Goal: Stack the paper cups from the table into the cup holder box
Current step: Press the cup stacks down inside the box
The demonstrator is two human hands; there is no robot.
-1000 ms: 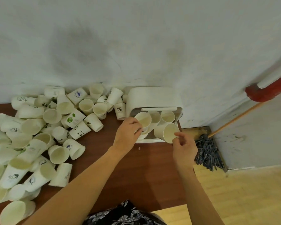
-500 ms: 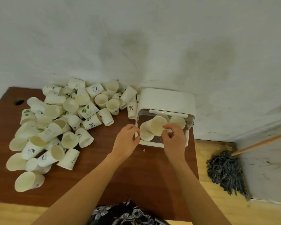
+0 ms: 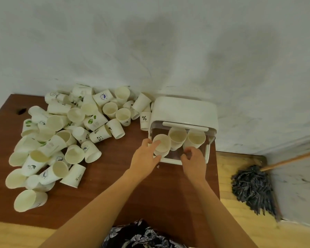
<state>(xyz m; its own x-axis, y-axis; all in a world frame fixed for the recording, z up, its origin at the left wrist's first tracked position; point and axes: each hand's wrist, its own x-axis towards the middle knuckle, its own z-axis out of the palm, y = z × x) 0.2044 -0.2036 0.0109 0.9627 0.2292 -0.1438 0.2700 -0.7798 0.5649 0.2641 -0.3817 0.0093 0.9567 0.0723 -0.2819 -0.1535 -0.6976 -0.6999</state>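
Head view, right of centre: the white plastic cup holder box (image 3: 184,111) stood on the brown wooden table (image 3: 100,197) with three cream paper cup stacks in its open front. My left hand (image 3: 145,158) touched the leftmost cream paper cup (image 3: 162,144), forefinger straight along its rim and thumb below. My right hand (image 3: 193,161) hovered at the box's lower edge, fingers loosely curled, holding nothing. The loose heap of white printed paper cups (image 3: 64,136) filled the frame's left. I judged them light, thin and easily crushed, best held softly around the wall just under the stiff rolled rim.
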